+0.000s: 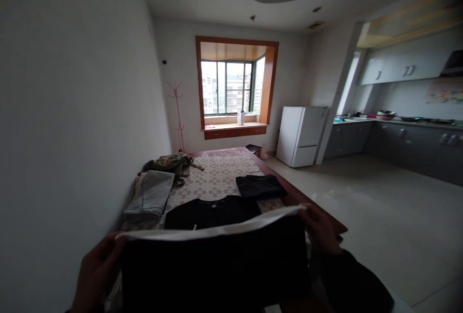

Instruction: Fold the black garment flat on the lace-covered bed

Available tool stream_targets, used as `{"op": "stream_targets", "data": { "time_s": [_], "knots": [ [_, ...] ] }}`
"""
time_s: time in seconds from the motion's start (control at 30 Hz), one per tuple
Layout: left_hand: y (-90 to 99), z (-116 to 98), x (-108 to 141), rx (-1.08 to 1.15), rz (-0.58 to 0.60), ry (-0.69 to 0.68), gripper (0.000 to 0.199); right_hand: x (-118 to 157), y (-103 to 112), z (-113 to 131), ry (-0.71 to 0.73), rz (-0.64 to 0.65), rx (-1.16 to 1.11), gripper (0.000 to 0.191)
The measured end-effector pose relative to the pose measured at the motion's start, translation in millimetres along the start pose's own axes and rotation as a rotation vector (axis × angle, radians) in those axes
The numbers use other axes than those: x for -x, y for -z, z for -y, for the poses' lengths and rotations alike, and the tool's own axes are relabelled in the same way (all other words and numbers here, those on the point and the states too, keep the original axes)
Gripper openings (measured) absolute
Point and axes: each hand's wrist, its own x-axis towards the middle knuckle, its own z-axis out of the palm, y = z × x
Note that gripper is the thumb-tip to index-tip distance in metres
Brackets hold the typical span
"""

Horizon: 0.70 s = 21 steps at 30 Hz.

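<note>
A black garment with a white edge [217, 269] is stretched taut between my hands, above the near end of the table. My left hand [99, 265] pinches one end of the white edge. At the opposite end, my right hand [320, 226] grips the other corner. The rest of the garment hangs down and blocks the near tabletop. Just beyond it a black T-shirt [213, 210] lies spread with its neckline facing away, its lower part hidden. To the right lies a folded black garment [260, 186].
Folded grey clothing [154, 192] and a camouflage-patterned item with straps [170, 162] lie along the wall side of the table [304, 197]. A patterned cloth [213, 173] covers the tabletop. Behind stand a pink coat rack [178, 115] and a white refrigerator [302, 134].
</note>
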Motion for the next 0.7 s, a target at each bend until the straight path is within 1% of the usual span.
{"op": "stream_targets", "data": {
  "time_s": [0.03, 0.07, 0.13, 0.17, 0.23, 0.3, 0.33, 0.4, 0.47, 0.57, 0.63, 0.67, 0.7],
  "knots": [
    [-11.3, -12, -22, 0.025, 0.013, -0.028, 0.057, -23, -14, 6, 0.03, 0.044, 0.04, 0.048],
    [-24.9, -23, -45, 0.015, 0.055, -0.045, 0.065, -46, -29, 11, 0.045, 0.075, 0.095, 0.048],
    [-57.1, -33, -88, -0.047, 0.097, -0.042, 0.073, -87, -61, 15, 0.034, 0.127, 0.204, 0.045],
    [-74.2, -34, -106, -0.066, 0.106, -0.039, 0.071, -104, -75, 13, 0.023, 0.142, 0.232, 0.041],
    [-106.4, -27, -134, -0.124, 0.121, -0.016, 0.062, -126, -100, 2, -0.017, 0.169, 0.317, 0.032],
    [-131.9, -15, -149, -0.201, 0.131, 0.013, 0.047, -137, -116, -13, -0.064, 0.189, 0.409, 0.027],
    [-141.3, -9, -153, -0.241, 0.135, 0.026, 0.04, -138, -121, -22, -0.082, 0.197, 0.451, 0.026],
    [-153.6, 3, -157, -0.312, 0.141, 0.041, 0.033, -138, -126, -37, -0.106, 0.208, 0.517, 0.025],
    [-158.9, 12, -159, -0.366, 0.141, 0.042, 0.03, -137, -128, -50, -0.113, 0.212, 0.555, 0.023],
    [-158.8, 19, -159, -0.417, 0.136, 0.024, 0.024, -138, -129, -59, -0.112, 0.202, 0.583, 0.021],
    [-156.2, 19, -158, -0.429, 0.123, 0.006, 0.016, -139, -131, -60, -0.105, 0.192, 0.584, 0.018],
    [-154.3, 18, -156, -0.426, 0.109, -0.002, 0.015, -139, -131, -59, -0.097, 0.185, 0.578, 0.017],
    [-151.6, 16, -154, -0.418, 0.092, -0.008, 0.017, -137, -131, -57, -0.086, 0.176, 0.569, 0.018]
  ]
}}
